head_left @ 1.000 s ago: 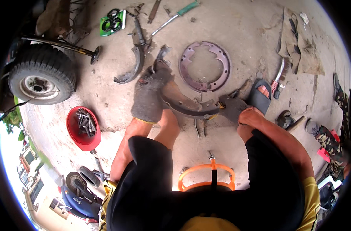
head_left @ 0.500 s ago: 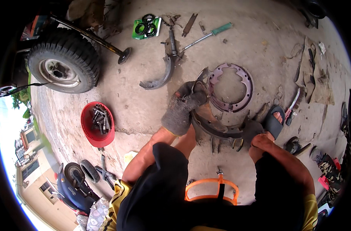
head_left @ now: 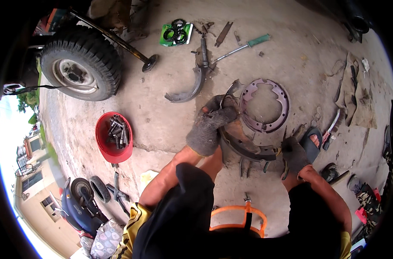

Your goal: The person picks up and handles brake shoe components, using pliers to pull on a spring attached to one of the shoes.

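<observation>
My left hand (head_left: 207,129), in a dark grey knit glove, is closed around the upper end of a curved, rusty brake shoe (head_left: 241,144). The shoe arcs down and right toward my right hand (head_left: 294,156), also gloved and with bent fingers. A slim tool with an olive-edged handle (head_left: 284,174) shows at the right palm; its kind is unclear. The right fingertips are at the shoe's lower end; whether they touch it is hidden. Just beyond the shoe lies a purplish ring-shaped plate (head_left: 286,105) with holes. A second brake shoe (head_left: 190,94) rests on the concrete further left.
A red helmet (head_left: 100,144) holding sockets or bolts lies left, below a wheel (head_left: 78,75). Far off are a green-handled screwdriver (head_left: 259,40), a green packet (head_left: 166,36) with black rings, and a strut (head_left: 204,49). My sandalled foot (head_left: 312,144) and an orange-framed stool (head_left: 233,209) are near.
My right hand has drawn back slightly from the shoe's lower end, and an olive-edged tool now shows at its palm. The left hand keeps its hold. The whole view has shifted slightly.
</observation>
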The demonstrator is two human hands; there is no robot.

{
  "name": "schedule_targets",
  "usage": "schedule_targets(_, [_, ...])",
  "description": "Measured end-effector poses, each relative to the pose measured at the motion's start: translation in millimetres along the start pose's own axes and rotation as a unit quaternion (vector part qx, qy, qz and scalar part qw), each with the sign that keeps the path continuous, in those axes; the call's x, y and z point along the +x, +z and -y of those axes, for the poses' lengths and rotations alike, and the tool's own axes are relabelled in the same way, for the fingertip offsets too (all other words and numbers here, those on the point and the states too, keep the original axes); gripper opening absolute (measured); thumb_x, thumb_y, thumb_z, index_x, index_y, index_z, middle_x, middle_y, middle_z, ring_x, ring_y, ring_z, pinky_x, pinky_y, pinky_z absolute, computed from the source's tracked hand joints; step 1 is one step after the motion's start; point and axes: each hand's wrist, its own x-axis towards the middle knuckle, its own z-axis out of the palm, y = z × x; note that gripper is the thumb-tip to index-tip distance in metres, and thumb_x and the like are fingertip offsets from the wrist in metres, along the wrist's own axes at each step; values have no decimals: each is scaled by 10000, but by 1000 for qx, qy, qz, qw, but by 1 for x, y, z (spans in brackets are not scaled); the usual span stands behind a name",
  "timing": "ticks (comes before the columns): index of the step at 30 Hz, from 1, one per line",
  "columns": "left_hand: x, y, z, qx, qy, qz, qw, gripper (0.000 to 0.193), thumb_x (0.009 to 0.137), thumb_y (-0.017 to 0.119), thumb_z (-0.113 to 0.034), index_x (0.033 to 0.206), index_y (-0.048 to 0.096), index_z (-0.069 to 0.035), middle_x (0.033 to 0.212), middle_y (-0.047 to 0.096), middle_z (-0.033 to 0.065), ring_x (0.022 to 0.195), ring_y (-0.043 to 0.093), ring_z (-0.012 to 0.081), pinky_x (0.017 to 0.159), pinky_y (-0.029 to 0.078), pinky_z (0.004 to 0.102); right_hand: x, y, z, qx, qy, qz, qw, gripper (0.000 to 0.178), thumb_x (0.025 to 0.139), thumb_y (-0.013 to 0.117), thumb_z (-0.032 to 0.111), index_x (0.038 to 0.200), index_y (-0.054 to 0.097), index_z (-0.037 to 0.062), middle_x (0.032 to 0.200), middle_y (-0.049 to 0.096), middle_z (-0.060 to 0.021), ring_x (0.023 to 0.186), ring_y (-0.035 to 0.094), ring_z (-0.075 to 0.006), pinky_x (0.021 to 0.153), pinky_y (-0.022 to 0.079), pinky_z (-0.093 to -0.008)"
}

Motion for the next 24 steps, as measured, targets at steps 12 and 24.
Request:
schedule_targets(12, [-75,74,-114,128,94,33,987,253,869,631,-98,1108,633,-15,1063,640,49,963,614,155,892,482,293,-93,-187,182,-106,-154,-174,967,699,799,571,-104,1455,459,108,1336,581,-194,1248,559,-355,1034,458,-382])
schedule_targets(24, [-250,212,-213,115,158,57,979,240,864,687,-211,1064,676,-77,933,672,40,828,643,163,760,538,307,-294,-267,295,333,-100,-324,880,255,932,659,292,973,677,40,666,603,19,460,468,-34,390,299,-200])
